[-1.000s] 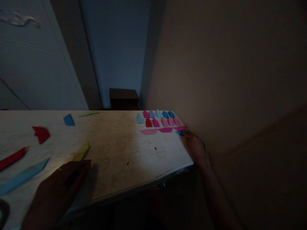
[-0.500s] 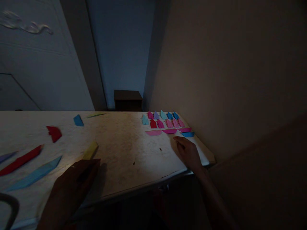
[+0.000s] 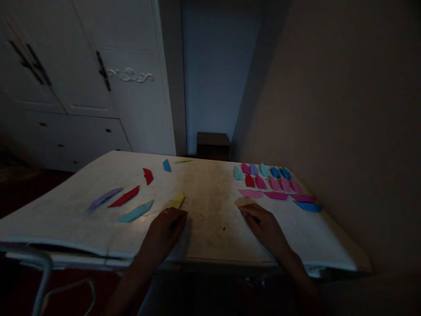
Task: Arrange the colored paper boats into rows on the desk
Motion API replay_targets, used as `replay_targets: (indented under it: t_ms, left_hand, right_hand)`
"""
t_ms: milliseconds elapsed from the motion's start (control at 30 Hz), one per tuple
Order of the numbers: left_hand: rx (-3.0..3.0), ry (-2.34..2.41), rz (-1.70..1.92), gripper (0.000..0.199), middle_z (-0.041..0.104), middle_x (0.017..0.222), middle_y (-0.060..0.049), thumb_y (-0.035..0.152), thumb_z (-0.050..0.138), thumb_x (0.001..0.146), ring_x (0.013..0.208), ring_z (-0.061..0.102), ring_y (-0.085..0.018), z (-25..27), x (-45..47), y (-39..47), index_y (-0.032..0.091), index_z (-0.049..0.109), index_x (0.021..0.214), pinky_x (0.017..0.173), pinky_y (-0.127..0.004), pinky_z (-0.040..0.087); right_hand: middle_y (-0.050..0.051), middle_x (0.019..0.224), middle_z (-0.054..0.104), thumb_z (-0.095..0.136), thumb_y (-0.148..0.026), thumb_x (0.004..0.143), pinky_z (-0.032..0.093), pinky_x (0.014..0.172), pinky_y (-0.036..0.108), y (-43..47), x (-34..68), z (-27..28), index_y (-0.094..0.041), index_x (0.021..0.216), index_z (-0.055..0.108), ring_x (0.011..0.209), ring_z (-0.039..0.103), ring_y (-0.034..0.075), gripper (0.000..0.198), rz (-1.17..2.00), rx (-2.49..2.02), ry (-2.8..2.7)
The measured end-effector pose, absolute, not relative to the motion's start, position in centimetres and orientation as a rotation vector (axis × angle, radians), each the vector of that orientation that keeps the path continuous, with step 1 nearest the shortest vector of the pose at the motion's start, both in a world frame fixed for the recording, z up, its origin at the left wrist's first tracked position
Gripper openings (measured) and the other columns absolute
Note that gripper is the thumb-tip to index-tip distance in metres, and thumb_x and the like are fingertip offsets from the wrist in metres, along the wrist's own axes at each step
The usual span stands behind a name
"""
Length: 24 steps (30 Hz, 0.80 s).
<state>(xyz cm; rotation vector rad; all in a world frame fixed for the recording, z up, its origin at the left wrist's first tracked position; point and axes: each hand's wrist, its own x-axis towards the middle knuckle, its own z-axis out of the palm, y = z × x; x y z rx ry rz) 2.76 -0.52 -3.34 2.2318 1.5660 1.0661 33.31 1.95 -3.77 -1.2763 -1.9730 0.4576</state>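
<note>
My left hand (image 3: 167, 224) is closed above the table, its fingers pressed together and nothing showing between the fingertips. Just beyond its knuckles lies a yellow folded paper (image 3: 178, 200), its near end hidden by the hand. A light blue folded paper boat (image 3: 136, 211) rests to the left of that hand. Over on the right, my right hand (image 3: 261, 221) is closed with thumb and fingertips together, and no object shows in it. Nearest to its fingers is a pink folded paper boat (image 3: 250, 193), in a row with a magenta one (image 3: 276, 195) and a blue one (image 3: 309, 206).
Several small folded papers in pink, red and blue (image 3: 259, 182) stand in rows at the back right. Red (image 3: 125, 196) and purple (image 3: 104, 198) paper boats lie left on the white table (image 3: 79, 210). A wall (image 3: 345, 131) borders the right; a white cabinet (image 3: 138, 105) stands behind.
The view has swung left, bringing more of the cabinet and table into sight. My right hand has shifted left, closer to my left hand. The papers appear to lie as before.
</note>
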Motion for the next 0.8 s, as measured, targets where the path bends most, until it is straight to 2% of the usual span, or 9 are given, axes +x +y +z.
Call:
replay_targets:
  t_ms: [200,400,467,533,600,667,800]
  left_hand:
    - [2.375,1.685,0.844,0.027,0.068,0.087,-0.008,0.024,0.043,0.094,0.087,0.063,-0.021,-2.3,1.9,0.0,0.018,0.069,0.091,0.079,-0.034,0.051]
    - [2.349,1.832,0.685,0.026,0.069,0.088,-0.006,0.021,0.043,0.092,0.077,0.064,-0.018,0.0,-0.6,4.3,0.019,0.068,0.088,0.071,-0.029,0.05]
    - [2.36,1.907,0.624,0.028,0.07,0.092,-0.006,0.023,0.04,0.093,0.077,0.065,-0.018,0.7,-1.8,7.1,0.018,0.068,0.096,0.071,-0.029,0.05]
    - [2.416,2.017,0.521,0.033,0.069,0.105,-0.01,0.023,0.042,0.092,0.087,0.066,-0.02,1.2,-3.0,10.2,0.016,0.062,0.117,0.075,-0.03,0.051]
    - [2.575,2.06,0.26,0.044,0.063,0.124,-0.013,0.015,0.043,0.088,0.104,0.062,-0.022,1.5,-4.1,13.2,0.014,0.053,0.131,0.087,-0.031,0.049]
    - [2.625,2.014,0.135,0.05,0.061,0.13,-0.014,0.014,0.052,0.082,0.115,0.057,-0.025,1.5,-5.1,15.8,0.014,0.053,0.132,0.093,-0.034,0.046]
    - [2.709,1.888,-0.059,0.048,0.061,0.133,-0.008,0.012,0.059,0.076,0.117,0.055,-0.025,1.3,-6.2,19.0,0.023,0.061,0.123,0.095,-0.034,0.043]
  right_hand:
    - [0.006,0.098,0.069,0.047,-0.028,0.092,0.054,0.08,0.033,1.6,33.6,-3.7,-0.024,0.105,0.072,0.09,0.066,0.02,0.029,0.449,-1.258,-2.029]
    - [0.006,0.097,0.069,0.047,-0.031,0.093,0.055,0.078,0.035,1.3,33.8,-4.0,-0.026,0.107,0.072,0.088,0.067,0.021,0.028,0.433,-1.21,-2.048]
    - [0.007,0.096,0.069,0.048,-0.031,0.093,0.056,0.077,0.036,1.3,33.8,-4.0,-0.026,0.106,0.072,0.088,0.067,0.022,0.028,0.425,-1.203,-2.05]
    - [0.007,0.095,0.069,0.048,-0.031,0.093,0.056,0.077,0.037,1.4,33.9,-4.2,-0.026,0.104,0.072,0.088,0.067,0.022,0.027,0.427,-1.199,-2.051]
    - [0.007,0.095,0.07,0.049,-0.031,0.093,0.056,0.077,0.037,1.6,34.0,-4.3,-0.025,0.103,0.071,0.088,0.068,0.022,0.025,0.433,-1.191,-2.044]
    - [0.007,0.096,0.07,0.049,-0.031,0.092,0.056,0.079,0.037,1.8,34.1,-4.5,-0.025,0.103,0.071,0.089,0.068,0.022,0.025,0.441,-1.187,-2.039]
    - [0.007,0.096,0.07,0.049,-0.031,0.093,0.057,0.079,0.037,1.9,34.0,-4.7,-0.025,0.104,0.071,0.088,0.068,0.022,0.025,0.403,-1.172,-2.055]
